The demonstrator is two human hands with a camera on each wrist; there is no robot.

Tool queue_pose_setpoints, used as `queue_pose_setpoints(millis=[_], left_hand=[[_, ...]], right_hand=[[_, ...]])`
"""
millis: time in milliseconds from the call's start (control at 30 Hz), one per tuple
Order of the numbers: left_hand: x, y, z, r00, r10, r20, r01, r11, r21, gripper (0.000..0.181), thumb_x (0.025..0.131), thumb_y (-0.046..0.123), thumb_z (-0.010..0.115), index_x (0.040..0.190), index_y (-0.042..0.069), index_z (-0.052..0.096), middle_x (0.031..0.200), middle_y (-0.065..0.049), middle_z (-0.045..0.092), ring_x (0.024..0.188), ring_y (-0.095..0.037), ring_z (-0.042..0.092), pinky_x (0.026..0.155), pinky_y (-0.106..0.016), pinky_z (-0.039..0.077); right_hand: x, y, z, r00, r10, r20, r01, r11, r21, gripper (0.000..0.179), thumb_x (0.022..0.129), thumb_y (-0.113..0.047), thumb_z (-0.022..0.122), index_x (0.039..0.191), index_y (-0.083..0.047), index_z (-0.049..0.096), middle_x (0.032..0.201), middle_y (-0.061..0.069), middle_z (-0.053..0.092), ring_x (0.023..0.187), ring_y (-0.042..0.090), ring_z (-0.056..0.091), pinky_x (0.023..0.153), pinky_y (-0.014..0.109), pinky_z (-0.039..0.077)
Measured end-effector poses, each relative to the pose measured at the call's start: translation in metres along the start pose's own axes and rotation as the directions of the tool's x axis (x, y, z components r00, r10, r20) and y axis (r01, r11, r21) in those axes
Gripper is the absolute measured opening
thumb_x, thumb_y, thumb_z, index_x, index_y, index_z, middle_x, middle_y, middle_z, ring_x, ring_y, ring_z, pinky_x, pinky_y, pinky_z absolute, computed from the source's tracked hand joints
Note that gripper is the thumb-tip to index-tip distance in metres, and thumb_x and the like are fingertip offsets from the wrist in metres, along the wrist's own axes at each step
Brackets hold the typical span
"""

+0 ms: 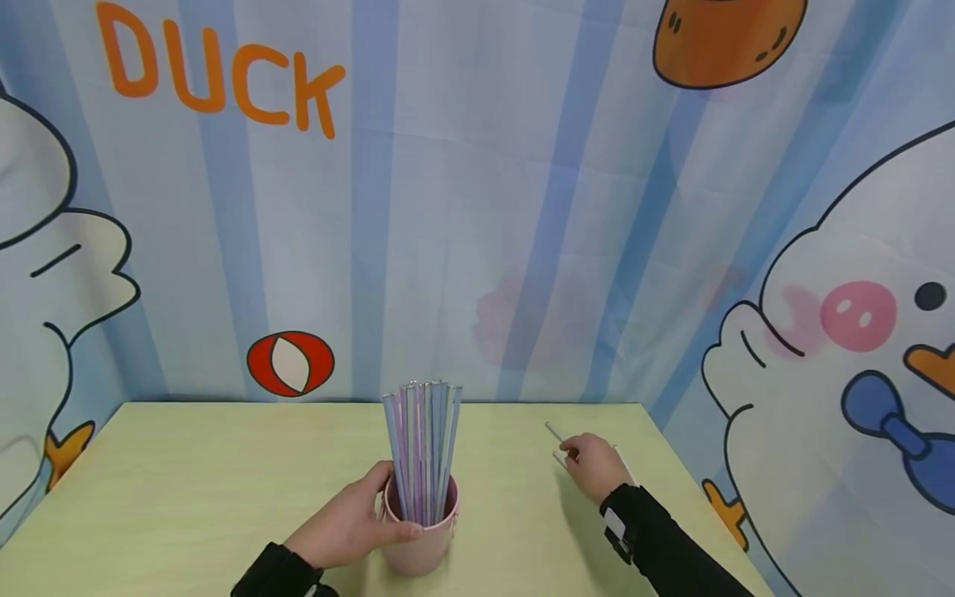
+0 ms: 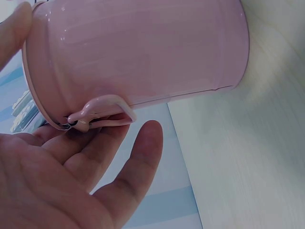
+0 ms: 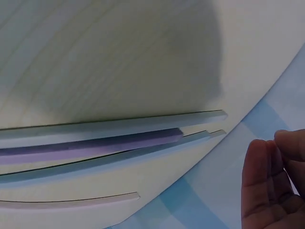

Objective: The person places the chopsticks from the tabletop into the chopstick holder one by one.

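Note:
My left hand [image 1: 354,522] holds a small pink bucket [image 1: 418,554] upright on the table, thumb over the near side of its rim. In the left wrist view, its fingers lie near the handle lug [image 2: 102,112]. A bunch of pastel, shiny straws [image 1: 421,448] stands in the bucket. My right hand [image 1: 594,466] is over loose straws [image 1: 553,430] at the table's right. Down in the right wrist view, a pale straw, a purple straw [image 3: 90,149], a blue straw [image 3: 95,167] and a pink straw [image 3: 71,203] lie roughly side by side. The right fingertips meet the thumb, nothing visible between them.
The pale wooden table [image 1: 224,464] ends at a back edge against a striped blue curtain [image 1: 462,207] printed with cartoon ducks. The curtain also runs along the table's right side, close beyond the right hand.

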State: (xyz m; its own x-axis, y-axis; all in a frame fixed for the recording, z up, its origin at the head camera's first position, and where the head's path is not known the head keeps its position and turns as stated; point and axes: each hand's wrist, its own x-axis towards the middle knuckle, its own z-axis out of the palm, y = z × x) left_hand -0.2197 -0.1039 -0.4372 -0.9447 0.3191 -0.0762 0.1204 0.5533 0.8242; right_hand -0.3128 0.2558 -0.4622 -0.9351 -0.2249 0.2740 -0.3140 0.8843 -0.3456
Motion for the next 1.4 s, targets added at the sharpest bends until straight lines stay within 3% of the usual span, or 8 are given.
queue_pose_setpoints(millis=[400, 600, 833, 1067, 1400], left_hand=[[0.001, 0.001, 0.000, 1.000, -0.005, -0.004, 0.005, 1.000, -0.005, 0.094, 0.074, 0.044, 0.081, 0.146, 0.004, 0.035, 0.142, -0.017, 0.048, 0.120, -0.034, 0.052, 0.099, -0.062, 0.042], [0.002, -0.001, 0.000, 1.000, 0.001, 0.005, -0.001, 1.000, -0.004, 0.095, 0.074, 0.045, 0.080, 0.146, 0.004, 0.033, 0.142, -0.019, 0.048, 0.121, -0.036, 0.052, 0.099, -0.062, 0.042], [0.002, -0.001, 0.001, 1.000, 0.000, 0.006, 0.000, 1.000, -0.002, 0.095, 0.074, 0.045, 0.081, 0.146, 0.004, 0.034, 0.141, -0.017, 0.049, 0.120, -0.034, 0.052, 0.099, -0.062, 0.042], [0.001, 0.000, 0.000, 1.000, -0.018, 0.004, 0.018, 1.000, -0.002, 0.096, 0.074, 0.045, 0.080, 0.146, 0.004, 0.034, 0.142, -0.018, 0.048, 0.120, -0.035, 0.052, 0.099, -0.062, 0.042], [-0.001, 0.003, -0.001, 1.000, -0.011, -0.001, 0.011, 1.000, -0.003, 0.094, 0.074, 0.043, 0.081, 0.146, 0.004, 0.034, 0.141, -0.017, 0.049, 0.119, -0.033, 0.052, 0.100, -0.062, 0.042]], right_hand=[[-0.006, 0.017, 0.006, 0.994, 0.010, 0.104, 0.012, 0.977, -0.211, 0.015, 0.085, 0.000, 0.069, 0.099, 0.001, 0.075, 0.089, 0.015, 0.070, 0.083, 0.032, 0.066, 0.074, 0.044, 0.056], [-0.010, 0.021, 0.013, 0.995, 0.005, 0.096, 0.022, 0.961, -0.275, 0.008, 0.086, 0.001, 0.067, 0.088, -0.003, 0.074, 0.079, 0.012, 0.063, 0.070, 0.027, 0.061, 0.064, 0.041, 0.054], [-0.012, 0.024, 0.018, 0.995, 0.034, 0.098, -0.006, 0.961, -0.276, 0.011, 0.088, 0.000, 0.064, 0.081, -0.004, 0.071, 0.071, 0.010, 0.056, 0.059, 0.020, 0.049, 0.055, 0.037, 0.046], [-0.010, 0.029, 0.027, 0.998, 0.025, 0.062, -0.006, 0.956, -0.292, 0.007, 0.085, -0.003, 0.069, 0.083, -0.006, 0.074, 0.071, 0.008, 0.058, 0.058, 0.019, 0.052, 0.055, 0.038, 0.050], [-0.011, 0.016, 0.031, 0.998, -0.004, 0.059, 0.018, 0.968, -0.250, 0.014, 0.080, -0.003, 0.074, 0.092, -0.008, 0.079, 0.082, 0.009, 0.070, 0.077, 0.028, 0.067, 0.070, 0.043, 0.058]])
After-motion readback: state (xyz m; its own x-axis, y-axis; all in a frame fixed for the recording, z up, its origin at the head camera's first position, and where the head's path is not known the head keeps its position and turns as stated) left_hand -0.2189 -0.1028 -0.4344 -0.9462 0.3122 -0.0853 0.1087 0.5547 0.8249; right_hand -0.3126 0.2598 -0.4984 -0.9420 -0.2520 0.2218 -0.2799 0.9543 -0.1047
